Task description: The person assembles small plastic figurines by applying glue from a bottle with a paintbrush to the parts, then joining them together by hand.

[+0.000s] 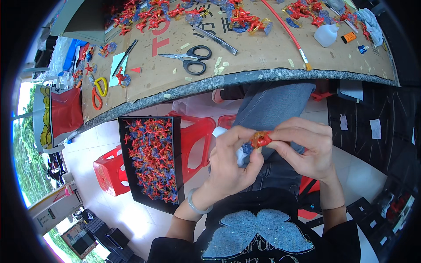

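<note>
Above my lap, both hands meet at a small plastic figurine (262,139), red and amber with a blue part. The fingers of my left hand (232,162) are closed round its blue end. My right hand (305,147) pinches the red end between thumb and fingers; the fingertips cover part of it. Something white (240,156) shows by my left fingers, partly hidden, and I cannot make out what it is. To the left, a black tray (179,166) full of similar red and blue figurines stands on red plastic stools (107,175).
The cardboard-covered table (250,55) carries black-handled scissors (195,58), a red paintbrush (289,33), a white bottle (326,35), an orange box (348,37) and piles of figurines (153,17). Orange-and-yellow scissors (100,90) lie at its left end. Black trays (362,120) stand on the right.
</note>
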